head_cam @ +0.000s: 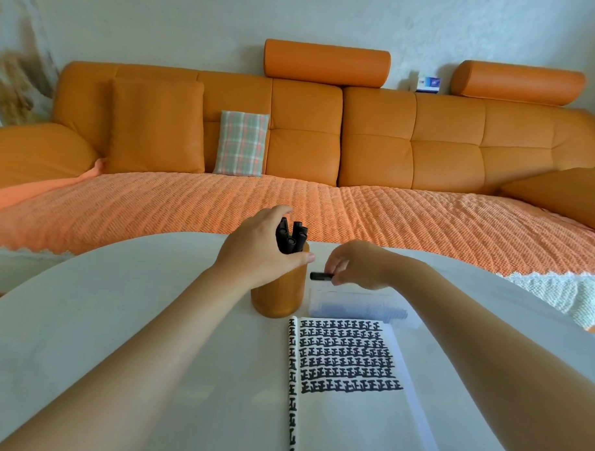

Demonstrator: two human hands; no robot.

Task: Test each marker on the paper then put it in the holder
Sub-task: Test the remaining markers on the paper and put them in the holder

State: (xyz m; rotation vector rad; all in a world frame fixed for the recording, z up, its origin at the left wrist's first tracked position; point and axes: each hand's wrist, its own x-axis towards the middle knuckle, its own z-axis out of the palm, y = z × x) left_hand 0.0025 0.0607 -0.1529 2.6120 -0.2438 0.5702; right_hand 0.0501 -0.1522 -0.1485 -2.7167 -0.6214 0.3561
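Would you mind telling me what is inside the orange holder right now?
Several black markers stand in the holder, their ends sticking out above the rim. Their lower parts are hidden by its wall and by the left hand gripping its top.

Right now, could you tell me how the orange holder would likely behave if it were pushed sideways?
The orange holder looks tall and narrow, with black markers sticking out the top, so it could tip if pushed high. The left hand grips its upper part, which probably steadies it. On the smooth white table it may slide rather than catch.
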